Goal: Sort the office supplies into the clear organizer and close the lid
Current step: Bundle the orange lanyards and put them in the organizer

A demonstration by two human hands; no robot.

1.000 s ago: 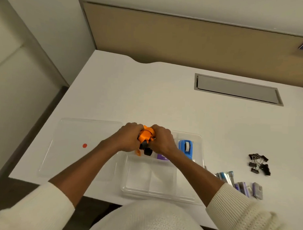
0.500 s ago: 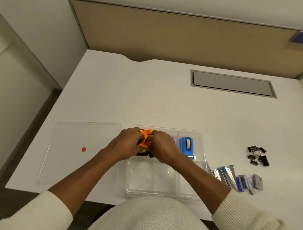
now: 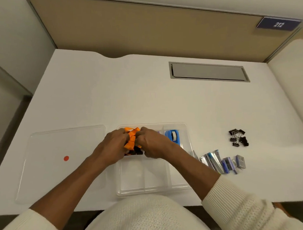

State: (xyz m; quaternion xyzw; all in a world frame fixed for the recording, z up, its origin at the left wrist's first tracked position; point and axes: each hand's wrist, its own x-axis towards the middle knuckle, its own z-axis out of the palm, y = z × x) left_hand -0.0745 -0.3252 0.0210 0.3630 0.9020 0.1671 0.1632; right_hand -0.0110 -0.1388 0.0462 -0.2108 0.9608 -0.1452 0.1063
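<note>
White desk [image 3: 113, 96]; cream ribbed sleeves [image 3: 243, 214]. Orange strap [image 3: 132, 138] with black parts at frame centre, beside a blue tape dispenser [image 3: 172, 135]. Right of centre — black binder clips [image 3: 238, 137], silver-blue staple boxes [image 3: 223, 163]. Lower left — clear lid [image 3: 59, 163], red dot [image 3: 66, 158].

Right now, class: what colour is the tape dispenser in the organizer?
Blue, holding a white roll; the tape dispenser shows only in the head view.

One wide-angle head view looks steeply down and forward from close above the white desk's [image 3: 96, 95] near edge toward its far edge.
</note>
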